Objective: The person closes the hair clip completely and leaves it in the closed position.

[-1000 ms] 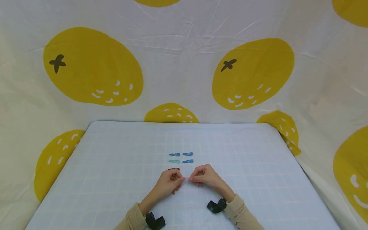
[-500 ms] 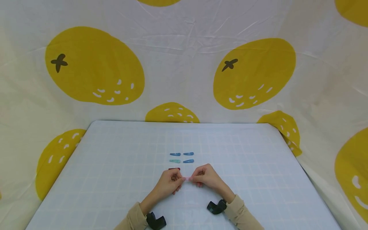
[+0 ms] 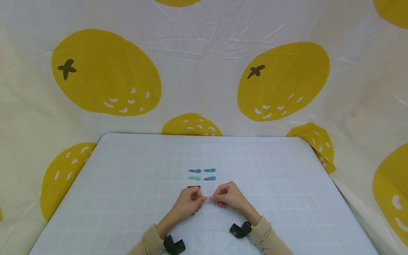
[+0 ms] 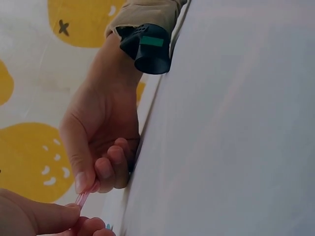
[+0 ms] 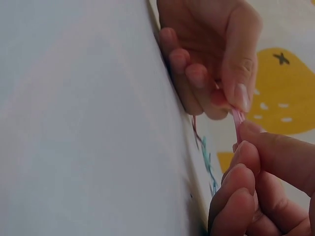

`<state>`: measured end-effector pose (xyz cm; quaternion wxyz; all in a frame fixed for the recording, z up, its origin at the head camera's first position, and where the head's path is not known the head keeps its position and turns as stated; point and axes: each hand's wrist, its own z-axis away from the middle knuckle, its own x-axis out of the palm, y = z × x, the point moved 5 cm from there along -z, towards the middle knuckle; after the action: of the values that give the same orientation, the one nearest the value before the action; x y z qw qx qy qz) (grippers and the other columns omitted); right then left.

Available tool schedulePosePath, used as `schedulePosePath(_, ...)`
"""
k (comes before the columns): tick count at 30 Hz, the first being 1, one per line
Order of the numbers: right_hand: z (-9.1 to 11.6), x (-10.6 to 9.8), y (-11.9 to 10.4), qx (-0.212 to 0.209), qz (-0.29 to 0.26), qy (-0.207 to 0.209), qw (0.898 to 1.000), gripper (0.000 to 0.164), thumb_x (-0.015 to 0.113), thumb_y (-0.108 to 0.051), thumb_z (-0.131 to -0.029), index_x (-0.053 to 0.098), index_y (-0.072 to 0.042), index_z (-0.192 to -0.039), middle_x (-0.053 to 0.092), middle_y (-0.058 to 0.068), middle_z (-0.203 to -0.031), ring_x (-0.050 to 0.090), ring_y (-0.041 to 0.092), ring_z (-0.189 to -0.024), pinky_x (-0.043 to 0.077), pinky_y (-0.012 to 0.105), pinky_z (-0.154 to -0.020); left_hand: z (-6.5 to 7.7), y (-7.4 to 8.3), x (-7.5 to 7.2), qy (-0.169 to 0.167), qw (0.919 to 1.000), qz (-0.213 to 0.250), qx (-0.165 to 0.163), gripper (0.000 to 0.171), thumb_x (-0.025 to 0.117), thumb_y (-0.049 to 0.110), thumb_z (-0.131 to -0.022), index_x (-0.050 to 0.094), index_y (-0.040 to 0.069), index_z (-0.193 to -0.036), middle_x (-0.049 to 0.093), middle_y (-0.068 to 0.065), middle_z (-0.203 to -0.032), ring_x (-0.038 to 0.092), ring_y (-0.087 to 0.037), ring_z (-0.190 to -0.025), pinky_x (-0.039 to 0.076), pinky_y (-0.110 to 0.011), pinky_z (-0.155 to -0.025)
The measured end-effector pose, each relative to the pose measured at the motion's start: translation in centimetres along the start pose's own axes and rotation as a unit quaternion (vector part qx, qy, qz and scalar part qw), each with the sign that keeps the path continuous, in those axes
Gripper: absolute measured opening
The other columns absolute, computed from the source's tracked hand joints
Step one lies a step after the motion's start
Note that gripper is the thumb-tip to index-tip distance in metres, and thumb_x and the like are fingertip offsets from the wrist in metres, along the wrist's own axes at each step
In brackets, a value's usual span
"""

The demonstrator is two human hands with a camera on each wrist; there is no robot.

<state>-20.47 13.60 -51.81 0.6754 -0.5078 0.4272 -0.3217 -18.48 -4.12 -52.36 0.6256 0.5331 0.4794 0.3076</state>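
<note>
Both hands pinch one pink hair clip (image 5: 238, 119) between them, low over the table. My left hand (image 3: 188, 204) grips its left end between thumb and fingertips, and my right hand (image 3: 231, 196) does the same at the other end. Only the clip's middle shows; the fingers cover its ends. Just beyond the left hand lies a red hair clip (image 3: 193, 186), partly hidden by that hand. Farther back, a teal hair clip (image 3: 194, 178) and three blue ones, among them a blue hair clip (image 3: 209, 178), lie in two rows.
The table (image 3: 127, 170) wears a pale checked cloth. Behind it hangs a white curtain (image 3: 197, 71) printed with large yellow fruit. A black camera (image 3: 240, 230) sits on the right wrist, and another camera (image 3: 174, 245) on the left.
The hands keep their pinch on the pink hair clip and barely move. The whole head view has shifted slightly, so the table and clips appear a little farther right.
</note>
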Motion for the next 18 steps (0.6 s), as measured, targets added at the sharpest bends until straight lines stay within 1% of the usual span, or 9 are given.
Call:
schedulePosePath(6,-0.04,-0.04,0.05,-0.007,0.004,0.000,1.000,0.012,0.076,-0.006,-0.084,0.073,0.002,-0.076,0.063,0.007,-0.059,0.052,0.011,-0.046,0.046,0.023,-0.046,0.00,0.24,0.01,0.012,0.9998,-0.004,0.015,0.022,0.070,0.011,-0.092,0.057,0.007,-0.075,0.053,0.002,-0.057,0.044,-0.008,-0.039,0.039,-0.022,-0.038)
schedulePosePath(10,-0.09,-0.05,0.09,-0.011,0.004,0.003,1.000,0.011,0.075,-0.004,-0.084,0.073,0.002,-0.075,0.063,0.009,-0.058,0.052,0.013,-0.046,0.047,0.023,-0.046,-0.09,0.23,0.09,0.023,0.9994,-0.012,0.023,0.022,0.071,0.009,-0.091,0.057,0.007,-0.074,0.052,0.003,-0.056,0.044,-0.007,-0.038,0.038,-0.022,-0.038)
schedulePosePath(16,-0.06,0.18,0.01,-0.015,0.018,0.012,1.000,0.017,0.076,-0.006,-0.086,0.069,0.002,-0.072,0.058,0.005,-0.054,0.049,0.011,-0.044,0.044,0.022,-0.045,-0.18,0.22,0.23,0.059,0.9950,-0.061,0.052,0.026,0.071,0.003,-0.088,0.055,0.012,-0.069,0.045,0.008,-0.059,0.041,-0.004,-0.050,0.034,-0.020,-0.045)
schedulePosePath(18,-0.06,0.28,-0.03,-0.014,0.021,0.012,1.000,0.018,0.075,-0.006,-0.086,0.068,0.002,-0.071,0.057,0.005,-0.054,0.048,0.012,-0.044,0.043,0.022,-0.045,-0.13,0.18,0.28,0.064,0.9940,-0.070,0.054,0.027,0.071,0.002,-0.088,0.054,0.012,-0.069,0.044,0.008,-0.060,0.040,-0.004,-0.052,0.034,-0.020,-0.046)
